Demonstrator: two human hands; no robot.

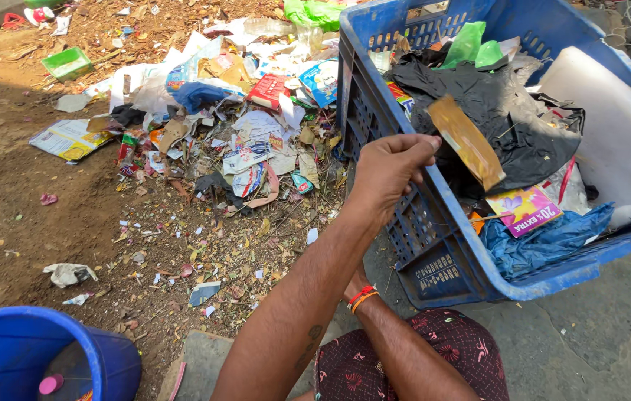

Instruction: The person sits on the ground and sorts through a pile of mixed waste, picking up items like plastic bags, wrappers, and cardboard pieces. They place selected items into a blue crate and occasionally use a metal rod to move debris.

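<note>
My left hand [390, 171] reaches across to the near rim of a blue plastic crate [434, 260]. Its fingertips pinch a flat golden-brown wrapper [468, 141] that hangs over the crate's contents. Only the wrist and heel of my right hand [358, 281] show, with red and orange threads around the wrist. The rest is hidden behind my left forearm, so its grip cannot be seen. Inside the crate lie a black plastic bag [494, 111], a crumpled blue bag [546, 241], a pink and yellow packet [525, 208] and green plastic scraps [471, 44].
A white foam slab [612, 126] leans in the crate's right side. A spread of paper and plastic litter [234, 126] covers the dirt to the left. A green tray [67, 63] lies far left. A blue bucket [26, 349] stands at the bottom left corner.
</note>
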